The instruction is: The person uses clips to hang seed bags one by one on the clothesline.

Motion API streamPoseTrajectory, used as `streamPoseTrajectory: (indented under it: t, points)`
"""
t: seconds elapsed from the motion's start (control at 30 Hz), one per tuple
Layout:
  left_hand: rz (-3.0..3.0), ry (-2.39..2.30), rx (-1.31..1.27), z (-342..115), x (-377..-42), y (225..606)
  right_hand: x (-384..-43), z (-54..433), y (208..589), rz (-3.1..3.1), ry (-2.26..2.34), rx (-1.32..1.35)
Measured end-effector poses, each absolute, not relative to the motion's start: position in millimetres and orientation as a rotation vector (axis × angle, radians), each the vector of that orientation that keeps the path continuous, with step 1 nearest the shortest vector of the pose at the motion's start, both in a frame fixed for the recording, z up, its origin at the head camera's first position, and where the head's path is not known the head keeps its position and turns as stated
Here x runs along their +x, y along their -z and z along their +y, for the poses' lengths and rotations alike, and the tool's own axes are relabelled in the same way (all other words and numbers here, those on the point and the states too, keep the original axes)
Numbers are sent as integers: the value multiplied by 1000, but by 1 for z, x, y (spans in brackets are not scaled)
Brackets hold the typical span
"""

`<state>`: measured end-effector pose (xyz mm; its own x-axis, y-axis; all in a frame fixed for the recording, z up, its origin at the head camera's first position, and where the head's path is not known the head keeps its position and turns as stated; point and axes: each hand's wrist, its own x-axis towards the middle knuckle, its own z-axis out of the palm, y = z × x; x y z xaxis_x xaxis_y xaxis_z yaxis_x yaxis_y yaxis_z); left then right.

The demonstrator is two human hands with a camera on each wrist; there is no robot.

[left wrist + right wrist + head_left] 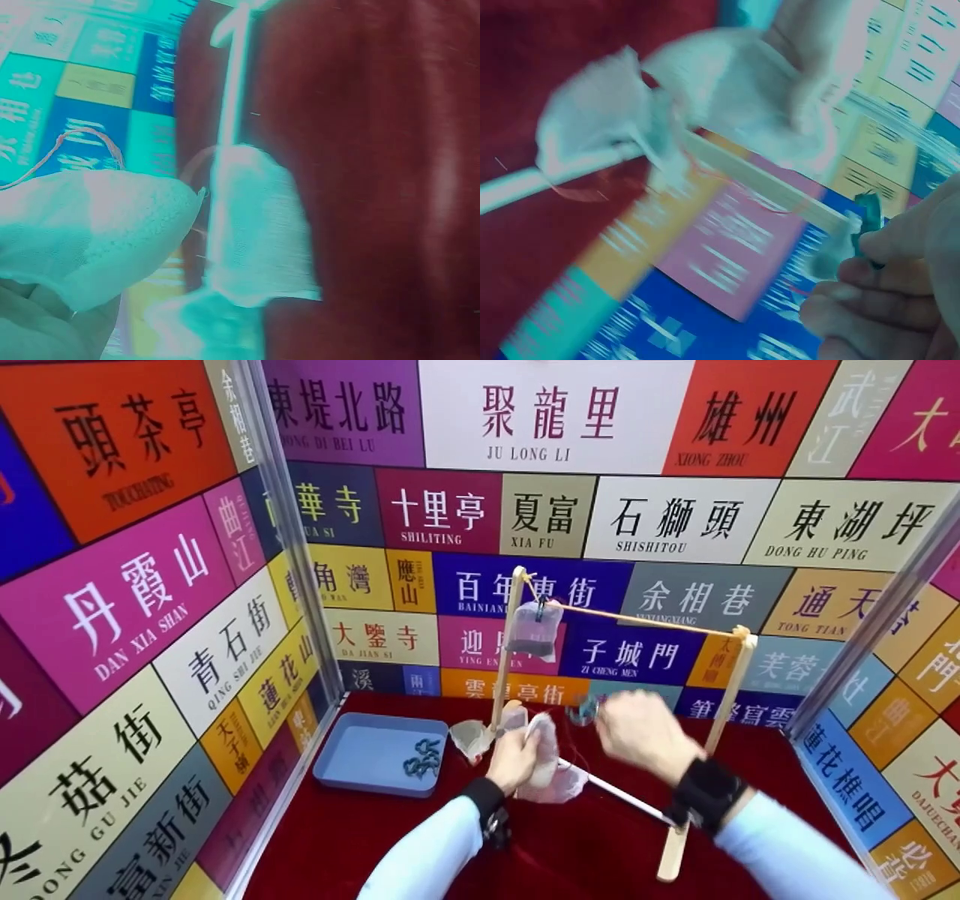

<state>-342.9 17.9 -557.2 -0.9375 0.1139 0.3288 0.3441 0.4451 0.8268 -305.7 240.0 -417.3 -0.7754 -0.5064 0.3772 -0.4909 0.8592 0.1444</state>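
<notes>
Hanging seems the step: the left hand [511, 760] grips a white pouch [549, 744], the right hand [646, 733] pinches a green clip [867, 210]. Next probably needs clipping onto the string [637, 617].

Colourful lettered panels [679, 517] rise around red cloth [592, 859].

The supporting surface was covered with dark red cloth [330, 840]. A shallow blue tray [360, 750] rested flat at its left side, with a pale pouch [470, 740] just beside the tray's right edge. Right of these stood a wooden frame [729, 697], its white lower bar [619, 793] near the cloth.
</notes>
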Motion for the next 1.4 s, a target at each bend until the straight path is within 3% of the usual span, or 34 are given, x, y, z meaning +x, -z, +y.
streamPoseTrajectory:
  t: [0.13, 0.5, 0.73, 1.03, 1.4]
  points:
    - [-2416, 1454, -481, 29, -355, 525, -323, 230, 368, -2602, 140, 672]
    - [-2526, 1302, -300, 38, -383, 478, -374, 208, 276, -2703, 331, 560]
    - [-2566, 1242, -271, 35, -393, 460, -400, 201, 276, -2880, 422, 633]
    - [-2527, 1218, -344, 32, -404, 443, -406, 202, 283, -2954, 377, 720]
    - [-2453, 1200, -465, 47, -435, 470, -411, 215, 288, -2971, 236, 905]
